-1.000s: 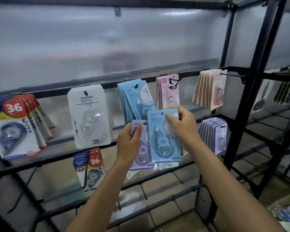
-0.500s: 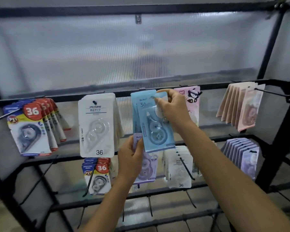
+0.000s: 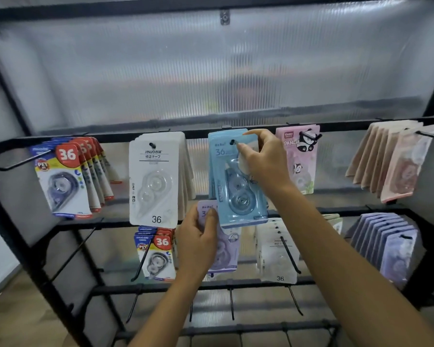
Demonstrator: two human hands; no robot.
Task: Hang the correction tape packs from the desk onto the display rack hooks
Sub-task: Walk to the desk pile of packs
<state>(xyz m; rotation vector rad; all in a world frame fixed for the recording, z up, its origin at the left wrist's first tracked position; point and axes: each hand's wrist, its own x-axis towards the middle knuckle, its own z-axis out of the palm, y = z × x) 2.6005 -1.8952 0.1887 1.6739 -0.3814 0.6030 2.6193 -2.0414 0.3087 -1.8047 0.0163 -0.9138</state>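
Black metal rack (image 3: 211, 288) stands before ribbed translucent panel (image 3: 211, 71).

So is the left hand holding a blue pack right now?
No, the left hand grips a purple pack; the blue pack is in the right hand.

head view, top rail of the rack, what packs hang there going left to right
red 36 packs → white packs → blue packs, right hand on the front one → pink panda packs → beige packs
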